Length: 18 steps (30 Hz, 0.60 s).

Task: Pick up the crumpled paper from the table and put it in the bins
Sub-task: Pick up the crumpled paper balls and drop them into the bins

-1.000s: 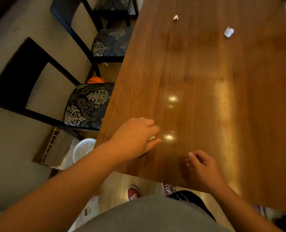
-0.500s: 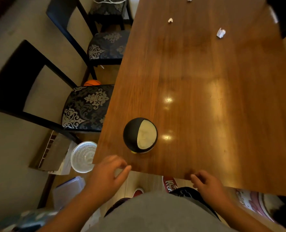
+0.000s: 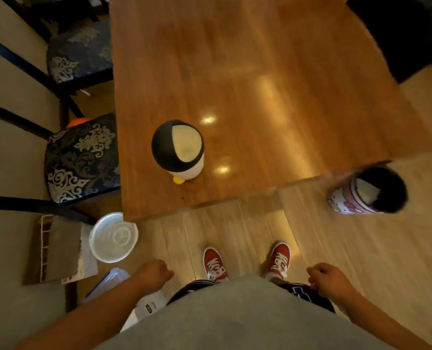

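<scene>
A small penguin-shaped bin (image 3: 177,150) with a black head, pale lid and yellow foot stands near the front edge of the wooden table (image 3: 260,72). A second bin (image 3: 369,190), pink and white with a dark opening, stands on the floor at the right, by the table's corner. No crumpled paper shows on the visible part of the table. My left hand (image 3: 154,274) hangs low over the floor with curled fingers and nothing visible in it. My right hand (image 3: 328,276) is also down by my hip, fingers curled, holding nothing.
Two dark chairs with patterned seats (image 3: 81,157) line the table's left side. A white round basket (image 3: 112,237), a flat board (image 3: 58,248) and papers lie on the floor at the left. My red shoes (image 3: 215,261) stand on the light wooden floor.
My left hand has come off the penguin bin and both hands have dropped from the table edge to my sides. The view has pulled back and tilted down, so the far paper balls left the frame.
</scene>
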{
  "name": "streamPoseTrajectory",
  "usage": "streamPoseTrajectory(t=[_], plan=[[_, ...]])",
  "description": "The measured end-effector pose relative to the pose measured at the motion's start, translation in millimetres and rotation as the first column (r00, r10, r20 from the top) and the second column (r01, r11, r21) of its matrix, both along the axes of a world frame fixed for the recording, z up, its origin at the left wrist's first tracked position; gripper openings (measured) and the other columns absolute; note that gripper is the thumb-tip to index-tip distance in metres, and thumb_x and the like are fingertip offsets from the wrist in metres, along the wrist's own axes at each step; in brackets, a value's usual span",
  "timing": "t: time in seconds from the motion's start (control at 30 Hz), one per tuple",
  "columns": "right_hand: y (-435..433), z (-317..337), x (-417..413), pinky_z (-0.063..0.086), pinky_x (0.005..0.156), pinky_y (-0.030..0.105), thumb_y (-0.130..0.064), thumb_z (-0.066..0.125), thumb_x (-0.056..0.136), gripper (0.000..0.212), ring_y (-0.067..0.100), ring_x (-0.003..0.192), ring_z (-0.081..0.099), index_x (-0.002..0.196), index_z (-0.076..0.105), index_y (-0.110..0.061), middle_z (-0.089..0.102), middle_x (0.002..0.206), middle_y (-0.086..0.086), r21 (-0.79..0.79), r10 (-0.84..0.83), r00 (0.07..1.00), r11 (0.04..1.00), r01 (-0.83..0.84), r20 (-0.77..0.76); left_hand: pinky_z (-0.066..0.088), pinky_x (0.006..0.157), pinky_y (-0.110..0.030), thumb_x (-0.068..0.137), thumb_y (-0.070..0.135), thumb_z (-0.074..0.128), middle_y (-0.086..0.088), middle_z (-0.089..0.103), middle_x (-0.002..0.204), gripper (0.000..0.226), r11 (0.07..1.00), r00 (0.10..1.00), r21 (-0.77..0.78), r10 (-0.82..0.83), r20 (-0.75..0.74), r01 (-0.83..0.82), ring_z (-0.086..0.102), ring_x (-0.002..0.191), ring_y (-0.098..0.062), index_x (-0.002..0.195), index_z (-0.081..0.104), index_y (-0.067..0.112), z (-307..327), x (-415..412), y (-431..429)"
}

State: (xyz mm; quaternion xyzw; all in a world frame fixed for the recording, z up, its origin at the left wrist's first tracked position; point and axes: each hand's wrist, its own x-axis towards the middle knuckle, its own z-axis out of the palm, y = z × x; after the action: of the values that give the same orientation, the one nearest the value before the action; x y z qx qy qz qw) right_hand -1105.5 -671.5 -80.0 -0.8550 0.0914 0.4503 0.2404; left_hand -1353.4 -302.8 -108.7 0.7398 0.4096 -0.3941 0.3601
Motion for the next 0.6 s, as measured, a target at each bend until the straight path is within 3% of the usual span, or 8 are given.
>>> streamPoseTrajectory(t=[0.07,0.13,0.27,0.43,0.6], plan=[[-36,0,-10,0.054,0.081,0.048,-0.026,0.056,0.094,0.023,0.036,0.082,0.066,0.083,0.065,-0.008,0.069,0.087,0.017,0.008,-0.074,0.997,0.997,0.074,-0.009,0.046,0.077,-0.031,0.09,0.033,0.06,-0.005,0.064,0.086,0.022,0.999,0.999,0.047,-0.028,0.023,0.027,0.062,0.09,-0.024,0.074,0.062,0.017,2,18,-11],[-76,-2,-20,0.054,0.08,0.047,-0.028,0.059,0.093,0.024,0.037,0.083,0.066,0.081,0.066,-0.008,0.069,0.086,0.018,0.009,-0.169,0.986,0.986,0.169,-0.008,0.048,0.076,-0.034,0.088,0.031,0.063,-0.006,0.062,0.075,0.029,0.996,0.996,0.067,-0.056,0.063,0.051,0.064,0.084,-0.029,0.064,0.055,0.018,2,45,-30],[-163,-6,-42,0.048,0.063,0.038,-0.019,0.059,0.091,0.023,0.03,0.066,0.06,0.074,0.062,-0.004,0.064,0.075,0.022,0.025,-0.346,0.937,0.937,0.347,-0.036,0.055,0.073,-0.036,0.089,0.037,0.06,-0.009,0.071,0.08,0.026,0.988,0.984,0.026,-0.154,0.094,0.153,0.068,0.079,-0.026,0.076,0.062,0.015,14,107,-100],[-282,-9,-68,0.046,0.059,0.032,-0.02,0.059,0.092,0.026,0.027,0.061,0.059,0.078,0.063,0.001,0.066,0.073,0.018,0.006,-0.556,0.829,0.83,0.558,-0.057,0.052,0.07,-0.034,0.091,0.032,0.056,-0.012,0.07,0.09,0.023,0.962,0.956,-0.028,-0.268,0.124,0.273,0.066,0.082,-0.024,0.09,0.066,0.011,33,183,-237],[-390,-10,-83,0.046,0.061,0.035,-0.017,0.06,0.093,0.025,0.028,0.062,0.057,0.085,0.063,0.006,0.063,0.074,0.019,0.017,-0.663,0.744,0.746,0.666,-0.076,0.049,0.069,-0.026,0.096,0.021,0.054,-0.012,0.067,0.095,0.021,0.932,0.937,-0.149,-0.305,0.172,0.331,0.061,0.083,-0.019,0.1,0.064,0.004,50,241,-377]])
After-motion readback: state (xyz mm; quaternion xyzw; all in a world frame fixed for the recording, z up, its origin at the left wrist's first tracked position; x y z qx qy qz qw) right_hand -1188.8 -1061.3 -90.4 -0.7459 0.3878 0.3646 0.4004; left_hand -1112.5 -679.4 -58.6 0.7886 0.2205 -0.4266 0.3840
